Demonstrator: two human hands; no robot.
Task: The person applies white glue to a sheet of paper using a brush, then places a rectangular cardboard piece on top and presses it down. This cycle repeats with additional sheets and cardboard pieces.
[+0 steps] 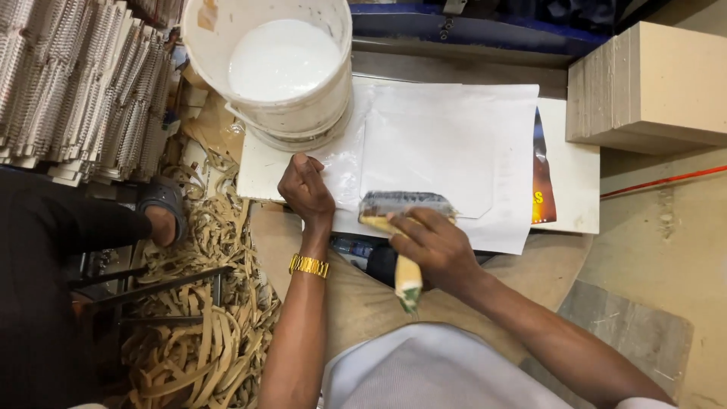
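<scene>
From the head camera, the right hand (435, 246) grips a wide glue brush (401, 216), its bristles resting on the white sheet (447, 144). The left hand (304, 189) presses flat on that sheet's edge, just below the white bucket (284, 64).

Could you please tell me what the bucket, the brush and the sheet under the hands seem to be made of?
Bucket: likely plastic, white, smooth-walled, holding white liquid. Brush: dark bristles, pale handle, perhaps wood, smeared; the right hand grips it. Sheet: thin white paper, creased, glossy where wet, pinned by the left hand.
</scene>
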